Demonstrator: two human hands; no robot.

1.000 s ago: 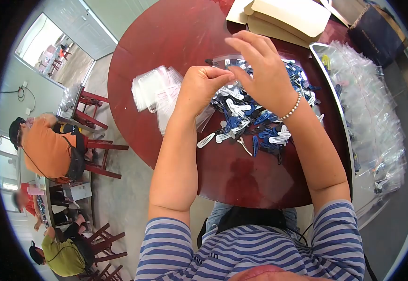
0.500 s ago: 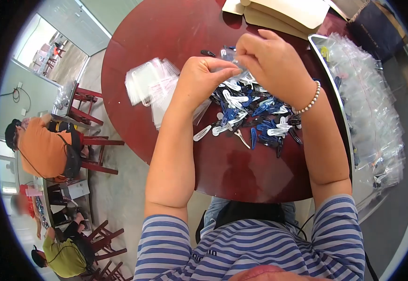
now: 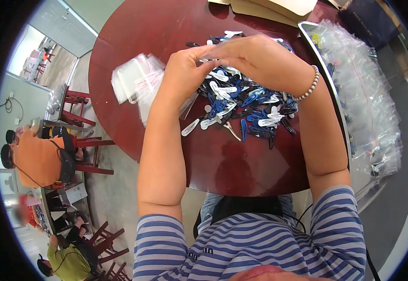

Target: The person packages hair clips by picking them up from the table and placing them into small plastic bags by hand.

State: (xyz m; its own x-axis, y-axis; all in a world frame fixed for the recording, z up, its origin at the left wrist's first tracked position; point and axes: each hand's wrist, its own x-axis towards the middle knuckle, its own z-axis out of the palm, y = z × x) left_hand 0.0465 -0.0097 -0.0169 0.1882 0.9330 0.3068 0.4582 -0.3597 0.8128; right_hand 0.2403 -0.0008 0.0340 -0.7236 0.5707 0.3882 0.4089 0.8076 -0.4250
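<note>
Above the far side of a heap of snap hair clips [image 3: 255, 110], my left hand [image 3: 185, 70] pinches a small clear plastic bag [image 3: 207, 59] between thumb and fingers. From the other side my right hand [image 3: 264, 63], with a beaded bracelet at the wrist, reaches across with its fingers together at the same bag. Those fingers cover most of the bag, so what is in it is hidden. The clips are white, blue and black, spread below both hands. Left of my left hand lies a fanned stack of clear flat bags [image 3: 138, 79].
The round dark red table [image 3: 232, 173] carries all this. At right, a white-rimmed tray [image 3: 312, 35] holds many filled clear bags [image 3: 365, 98]. A cardboard box [image 3: 269, 10] stands at the far edge. Other people sit at left, one in an orange shirt [image 3: 42, 157].
My right hand has gone from a raised, curled grip to extended fingers across the bag, nearer my left hand. The view has shifted slightly, moving the table left and up in it.
</note>
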